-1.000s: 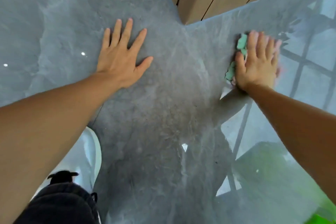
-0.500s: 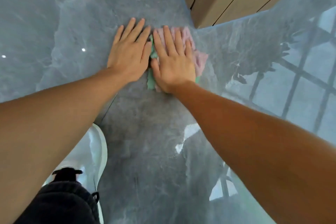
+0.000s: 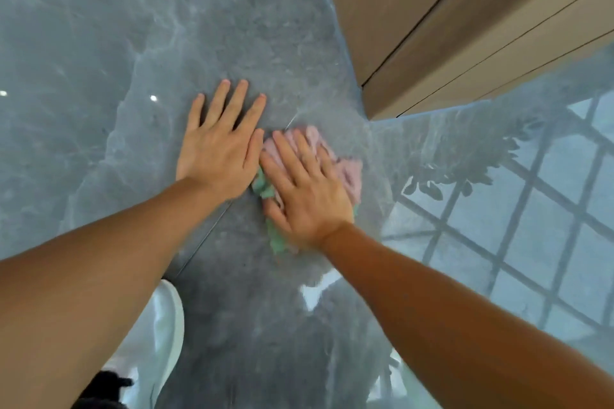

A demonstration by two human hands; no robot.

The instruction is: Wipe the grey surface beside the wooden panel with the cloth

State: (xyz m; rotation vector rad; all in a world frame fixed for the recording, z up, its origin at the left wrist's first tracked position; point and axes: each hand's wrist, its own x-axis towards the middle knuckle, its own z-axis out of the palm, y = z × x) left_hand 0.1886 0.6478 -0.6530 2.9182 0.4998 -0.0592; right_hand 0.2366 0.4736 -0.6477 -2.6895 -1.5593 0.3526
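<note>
**Cloth on grey surface: wiping in hand**

Grey surface [image 3: 99, 43]: largest item; glossy, marbled, stone-like, reflecting a window grid at right. Hard and likely slippery under a cloth.

Wooden panel [image 3: 465, 26]: tan, grooved, upper right; its corner ends near the cloth.

Left hand [image 3: 219, 153]: flat on the surface, fingers spread, grip released, grasping nothing; its thumb edge lies just beside the right hand.

Right hand [image 3: 305, 196]: palm down on the cloth, fingers extended, pressing rather than clenching.

Cloth [image 3: 349, 173]: pink with green showing at the near edge, bunched under the right hand, just short of the panel corner. Judged soft, light and limp; best controlled by flat palm pressure at its middle, since loose edges may fold or trail.
</note>
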